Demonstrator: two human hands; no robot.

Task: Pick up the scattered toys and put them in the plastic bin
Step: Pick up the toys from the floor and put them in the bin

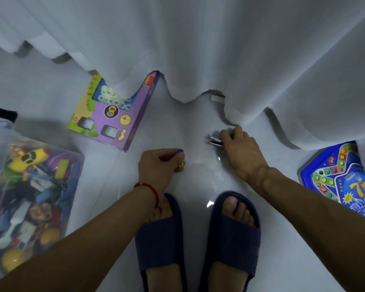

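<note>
At the far left a clear plastic bin stands on the pale floor, cut off by the picture's left edge. It is crammed with toys: a yellow piece with black spots lies on top, with blocks and yellow balls beneath, but the wall of the bin blurs most of them beyond telling. A dark object above the bin is cut by the edge and cannot be made out.

Beyond the bin a purple game box lies flat on the floor, its far end hidden under the hem of a white curtain; pale round pieces show through its window.

The left hand, with a red cord at the wrist, hovers low over the floor in front of a dark blue slipper. Its fingers are curled together around small pieces: a blue bit shows at the top of the fist and a yellowish one lower down, the rest hidden inside the hand.

The right hand reaches down near the curtain hem, fingers closed on a small blurred toy with blue and dark parts, at or just off the floor. Whether the toy touches the floor, and what it is, cannot be told. The curtain folds hide the floor behind it.

At the right edge a blue board game with a coloured star track lies on the floor, its top corner under the curtain and its right side cut off.
</note>
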